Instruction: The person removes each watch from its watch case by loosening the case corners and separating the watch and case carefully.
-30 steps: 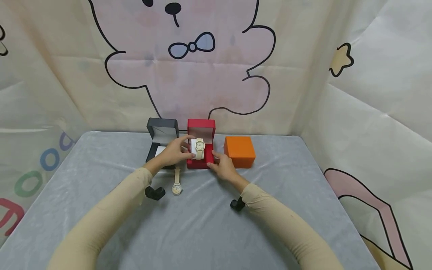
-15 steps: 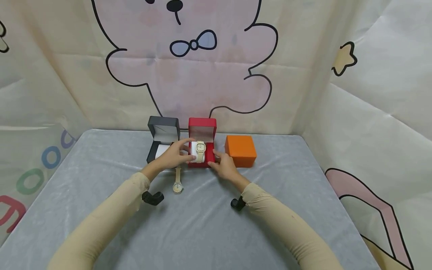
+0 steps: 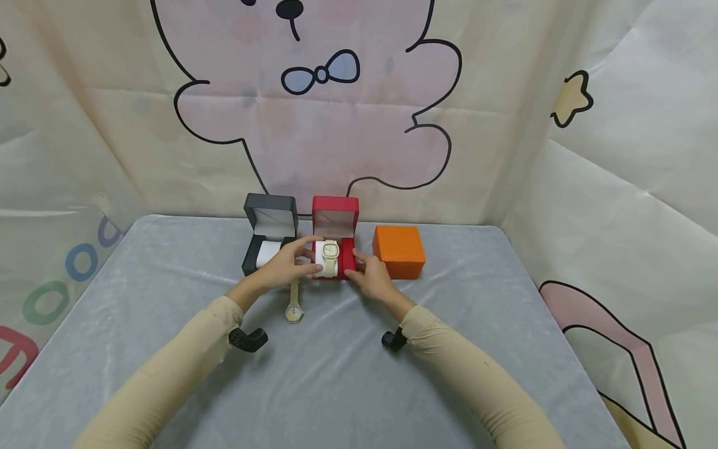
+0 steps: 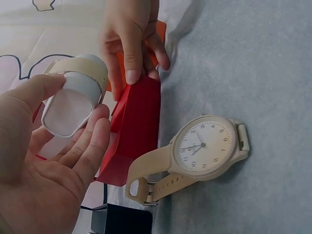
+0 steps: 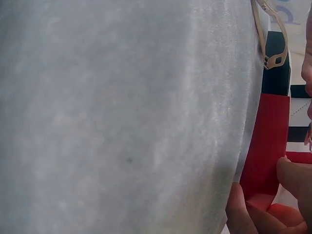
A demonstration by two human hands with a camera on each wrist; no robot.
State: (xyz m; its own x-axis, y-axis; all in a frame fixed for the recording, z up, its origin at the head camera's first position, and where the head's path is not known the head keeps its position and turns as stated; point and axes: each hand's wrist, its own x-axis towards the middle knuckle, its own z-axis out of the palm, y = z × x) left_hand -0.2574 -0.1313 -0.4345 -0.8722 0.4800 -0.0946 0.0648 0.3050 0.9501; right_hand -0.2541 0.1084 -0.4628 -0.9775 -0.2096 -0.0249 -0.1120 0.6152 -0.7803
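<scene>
My left hand (image 3: pixel 283 265) pinches a white watch cushion (image 4: pixel 90 84) between thumb and fingers. A cream watch (image 3: pixel 330 251) with a squarish face is strapped round it. In the head view they are over the base of the open red watch box (image 3: pixel 335 203); how deep they sit in it, I cannot tell. At the box's right side my right hand (image 3: pixel 374 278) grips its wall with thumb and fingers, also seen in the right wrist view on the red wall (image 5: pixel 265 146). A second cream watch (image 3: pixel 293 312) with a round face lies on the cloth.
Left of the red box stands an open dark grey watch box (image 3: pixel 270 203) with a white cushion (image 3: pixel 268 251) inside. A closed orange box (image 3: pixel 399 252) is to the right. Grey cloth (image 3: pixel 325 380) covers the table, and a printed curtain (image 3: pixel 477 156) hangs behind.
The left hand has come slightly down and nearer with the cushion and watch, which now appear lower against the red box. The right hand has kept its grip there.
</scene>
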